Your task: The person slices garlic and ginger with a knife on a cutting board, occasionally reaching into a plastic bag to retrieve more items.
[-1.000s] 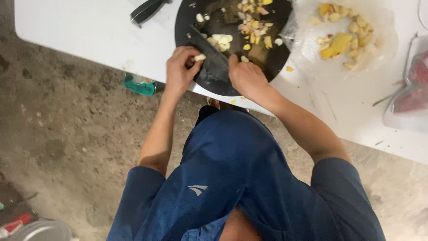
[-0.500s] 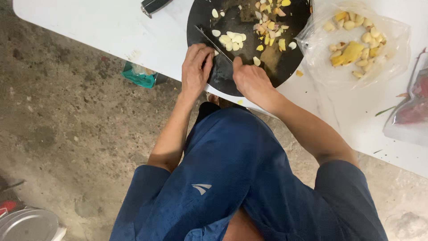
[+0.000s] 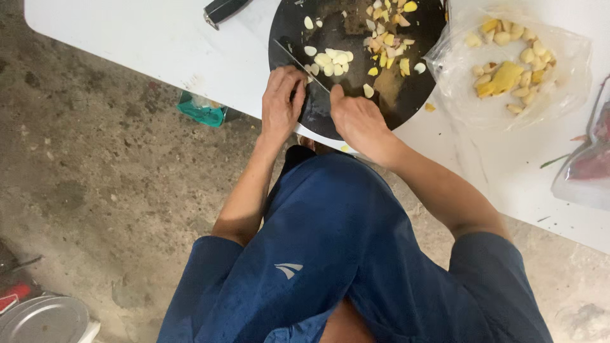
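Head view: both hands (image 3: 321, 111) closed, right on knife (image 3: 298, 63), left pinning pale garlic (image 3: 333, 60).

A white table (image 3: 159, 44) fills the upper part of the view, its rounded corner at the upper left. Below it lies a rough grey concrete floor (image 3: 95, 190), stained and mottled with dark patches. A small green packet (image 3: 202, 109) sits on the floor just under the table's edge. A round metal lid (image 3: 44, 321) rests at the lower left corner. The light is soft and even.

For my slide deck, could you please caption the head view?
Both hands, left hand and right hand, work a knife on a round black board.
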